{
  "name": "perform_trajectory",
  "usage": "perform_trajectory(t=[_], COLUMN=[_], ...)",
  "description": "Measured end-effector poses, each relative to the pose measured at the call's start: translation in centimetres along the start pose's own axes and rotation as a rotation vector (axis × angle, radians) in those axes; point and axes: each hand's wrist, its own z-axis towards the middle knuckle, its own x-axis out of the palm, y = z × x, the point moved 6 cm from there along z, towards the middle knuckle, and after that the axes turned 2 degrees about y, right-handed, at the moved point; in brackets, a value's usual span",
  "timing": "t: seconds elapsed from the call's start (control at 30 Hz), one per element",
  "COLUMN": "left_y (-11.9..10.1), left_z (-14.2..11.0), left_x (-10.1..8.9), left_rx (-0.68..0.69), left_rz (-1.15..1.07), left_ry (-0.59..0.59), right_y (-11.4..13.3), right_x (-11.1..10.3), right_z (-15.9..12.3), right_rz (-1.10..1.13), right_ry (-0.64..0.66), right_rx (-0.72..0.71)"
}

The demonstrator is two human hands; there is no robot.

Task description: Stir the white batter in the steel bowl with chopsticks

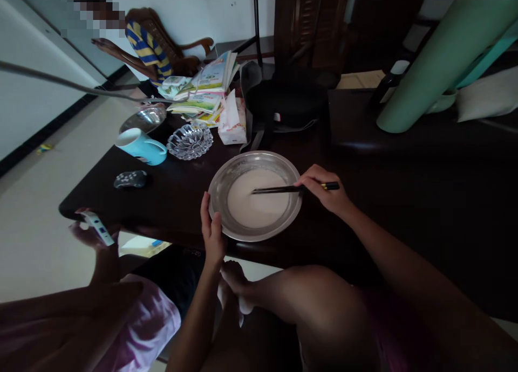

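A round metal bowl [254, 234] rests near the front edge of the dark table and holds a smooth, milky white liquid [259, 210]. My left hand [212, 237] grips its left side, the thumb over the rim and the fingers along the outer wall. From the right, my right hand [334, 199] is closed around dark chopsticks [279, 189] with a gold band near the upper end. Their tips reach into the liquid at about the middle of the bowl; the tips look slightly blurred.
Behind the bowl are a glass dish [190, 142], a light-blue mug [141, 145], a tissue pack [233, 125], stacked books [206, 86] and a black bag [287, 105]. A green bottle [437, 64] stands right. Beside me, another person's hand [87, 234] holds a phone; someone in stripes sits farther back.
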Motion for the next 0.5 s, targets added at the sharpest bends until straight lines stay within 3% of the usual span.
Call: perform_trajectory(t=[0.13, 0.3, 0.43, 0.5], left_y=[0.0, 0.0, 0.1, 0.1], left_z=[0.0, 0.0, 0.0, 0.0], left_x=[0.1, 0.0, 0.0, 0.1], left_rx=[-0.005, -0.013, -0.015, -0.016], left_rz=[-0.002, -0.003, -0.012, -0.009], left_ry=[0.011, -0.003, 0.006, 0.008], right_y=[-0.4, -0.1, -0.5, -0.7], right_x=[-1.3, 0.3, -1.1, -0.9], right_z=[-0.1, 0.0, -0.2, -0.1], right_rz=[0.075, 0.021, 0.075, 0.111], right_ry=[-0.191, 0.035, -0.185, -0.158], right_rx=[0.071, 0.036, 0.095, 0.116])
